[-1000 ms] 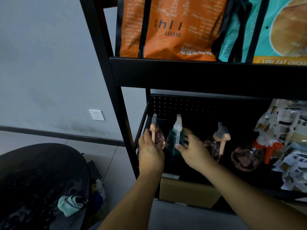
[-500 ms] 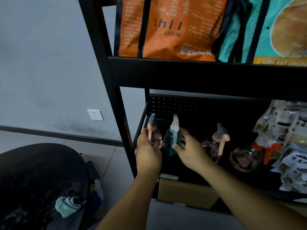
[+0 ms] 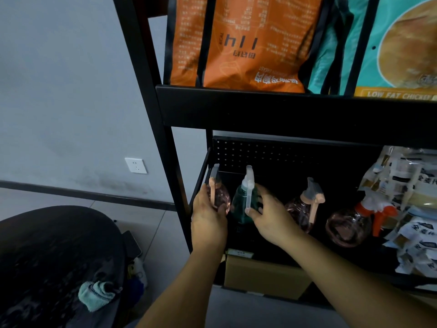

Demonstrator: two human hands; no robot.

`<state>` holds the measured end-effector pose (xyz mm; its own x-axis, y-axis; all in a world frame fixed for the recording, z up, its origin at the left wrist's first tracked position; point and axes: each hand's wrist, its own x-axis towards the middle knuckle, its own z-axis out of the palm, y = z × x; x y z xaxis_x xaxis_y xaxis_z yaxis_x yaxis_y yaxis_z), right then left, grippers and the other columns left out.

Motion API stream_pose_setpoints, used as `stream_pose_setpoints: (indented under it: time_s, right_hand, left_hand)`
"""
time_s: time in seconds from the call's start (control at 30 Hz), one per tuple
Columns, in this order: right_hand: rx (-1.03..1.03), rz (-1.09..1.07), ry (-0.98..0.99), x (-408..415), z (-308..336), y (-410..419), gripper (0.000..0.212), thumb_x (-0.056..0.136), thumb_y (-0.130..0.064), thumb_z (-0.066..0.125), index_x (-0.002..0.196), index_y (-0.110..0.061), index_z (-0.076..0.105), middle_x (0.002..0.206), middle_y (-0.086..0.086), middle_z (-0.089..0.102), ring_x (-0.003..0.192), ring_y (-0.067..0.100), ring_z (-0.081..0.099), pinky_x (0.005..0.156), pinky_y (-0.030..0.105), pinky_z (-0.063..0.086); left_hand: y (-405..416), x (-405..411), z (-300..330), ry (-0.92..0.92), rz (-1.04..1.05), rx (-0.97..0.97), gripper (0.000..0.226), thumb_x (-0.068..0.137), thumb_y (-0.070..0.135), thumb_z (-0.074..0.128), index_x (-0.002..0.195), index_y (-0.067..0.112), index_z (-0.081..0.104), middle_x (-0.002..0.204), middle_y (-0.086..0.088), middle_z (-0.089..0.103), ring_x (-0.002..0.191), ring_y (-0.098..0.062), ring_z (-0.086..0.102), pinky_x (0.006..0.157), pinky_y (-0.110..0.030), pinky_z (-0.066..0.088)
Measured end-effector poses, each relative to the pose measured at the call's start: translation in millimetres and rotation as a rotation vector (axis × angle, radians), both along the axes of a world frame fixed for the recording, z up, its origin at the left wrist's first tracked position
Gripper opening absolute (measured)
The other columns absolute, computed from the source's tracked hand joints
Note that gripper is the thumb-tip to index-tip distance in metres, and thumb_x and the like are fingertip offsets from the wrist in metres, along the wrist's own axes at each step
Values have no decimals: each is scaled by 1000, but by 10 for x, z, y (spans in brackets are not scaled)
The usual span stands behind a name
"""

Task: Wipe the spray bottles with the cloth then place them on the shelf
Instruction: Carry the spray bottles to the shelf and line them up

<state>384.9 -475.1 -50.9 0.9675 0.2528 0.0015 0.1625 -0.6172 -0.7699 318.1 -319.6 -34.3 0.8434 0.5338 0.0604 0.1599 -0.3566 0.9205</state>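
Several spray bottles stand in a row on the lower level of a black metal shelf. My left hand is wrapped around a pink round bottle at the shelf's left end. My right hand holds the green bottle with a clear trigger, right beside it. Further right stand a pink bottle with a peach trigger and a pink round bottle with an orange and white trigger. The teal cloth lies on a dark round table at the lower left.
An orange bag and a teal bag sit on the upper level. Printed packets fill the right of the lower level. A cardboard box sits under the shelf. A wall socket is on the grey wall.
Both hands, with their bottles, have shifted slightly left on the lower level and stay closed on them. The other bottles and the cloth have not moved.
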Motion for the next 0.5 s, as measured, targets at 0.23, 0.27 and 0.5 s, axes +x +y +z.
stream_pose_setpoints:
  time_s: [0.23, 0.27, 0.5]
  right_hand:
    - [-5, -18, 9, -263, 119, -126, 75, 100, -25, 67, 161, -29, 23, 164, 2, 33, 149, 21, 38, 120, 46, 40]
    - [-7, -8, -3, -326, 141, -154, 73, 101, -25, 66, 161, -28, 24, 164, 0, 33, 149, 20, 38, 120, 45, 39]
    - [-7, 37, 2, -760, 269, -466, 70, 103, -26, 63, 160, -30, 24, 165, -4, 31, 151, 15, 33, 121, 42, 37]
  left_hand:
    - [3, -156, 129, -42, -26, 96, 70, 97, 18, 72, 156, 34, 39, 153, -2, 51, 141, -26, 54, 112, -53, 51]
    - [-3, -200, 166, -39, -22, 131, 71, 97, 17, 73, 158, 30, 38, 156, -3, 50, 143, -25, 51, 115, -53, 49]
    - [-147, -581, 426, -90, -40, 231, 73, 100, 17, 72, 163, 22, 36, 165, 1, 40, 151, -17, 39, 121, -34, 36]
